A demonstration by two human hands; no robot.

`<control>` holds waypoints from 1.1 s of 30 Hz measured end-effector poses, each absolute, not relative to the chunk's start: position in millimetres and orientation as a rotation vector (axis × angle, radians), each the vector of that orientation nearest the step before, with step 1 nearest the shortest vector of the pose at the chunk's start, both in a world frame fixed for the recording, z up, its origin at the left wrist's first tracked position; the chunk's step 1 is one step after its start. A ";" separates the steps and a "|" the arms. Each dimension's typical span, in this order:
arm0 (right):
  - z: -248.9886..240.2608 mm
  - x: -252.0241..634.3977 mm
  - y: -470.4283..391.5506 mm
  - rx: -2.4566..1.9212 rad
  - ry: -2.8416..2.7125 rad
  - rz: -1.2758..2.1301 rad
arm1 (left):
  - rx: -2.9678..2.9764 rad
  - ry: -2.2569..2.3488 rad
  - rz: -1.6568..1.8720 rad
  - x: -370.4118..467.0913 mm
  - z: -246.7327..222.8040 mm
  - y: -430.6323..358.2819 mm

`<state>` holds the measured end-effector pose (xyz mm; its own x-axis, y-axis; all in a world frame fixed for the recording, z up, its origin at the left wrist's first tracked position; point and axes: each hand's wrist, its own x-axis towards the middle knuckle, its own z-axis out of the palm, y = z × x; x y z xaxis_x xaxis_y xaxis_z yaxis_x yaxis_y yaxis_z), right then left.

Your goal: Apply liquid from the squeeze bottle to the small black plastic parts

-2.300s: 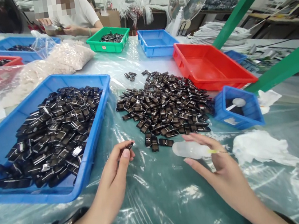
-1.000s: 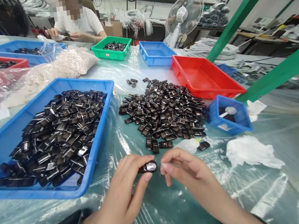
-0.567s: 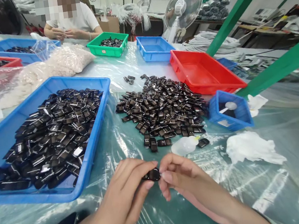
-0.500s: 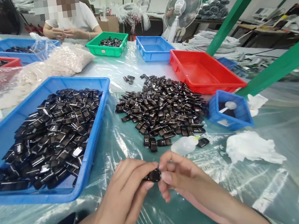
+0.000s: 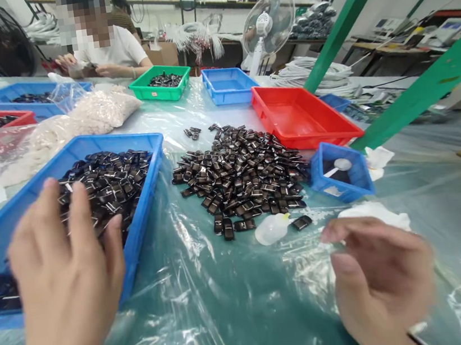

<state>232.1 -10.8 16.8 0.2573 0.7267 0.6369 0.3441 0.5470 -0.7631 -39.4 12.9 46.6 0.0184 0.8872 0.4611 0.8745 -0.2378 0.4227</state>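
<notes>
Head view: a heap of black parts (image 5: 243, 173) lies on the plastic-covered counter (image 5: 213, 299). Left of the heap stands a large blue tray (image 5: 145, 203), holding many more such pieces (image 5: 117, 182). The person's left hand (image 5: 66, 262) is over this tray, slightly blurred, its fingers spread and released; whether the fingertips touch the pieces cannot be told. The right hand (image 5: 384, 277), nearer than the heap and to its right, has thumb and fingers parted in a loose curve, gripping nothing visible, and overlaps a white cloth (image 5: 374, 211). Just beside the heap's near edge lie a translucent bottle (image 5: 270, 230) and a single black part (image 5: 302, 222). Right of the heap stands a small blue bin (image 5: 356, 190) with a white spoon (image 5: 343, 164) inside; at the heap's far right side is a red tray (image 5: 304, 117).
</notes>
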 end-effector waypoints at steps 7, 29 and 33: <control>-16.4 236.2 6.5 -1.382 -1.532 0.752 | 2.835 1.407 0.580 16.7 -16.9 13.9; -15.6 237.2 3.3 -1.507 -1.654 0.878 | 2.653 1.227 0.556 13.6 -20.0 36.2; -15.6 236.3 2.6 -1.496 -1.662 0.882 | 2.487 1.232 0.564 18.7 -8.1 24.4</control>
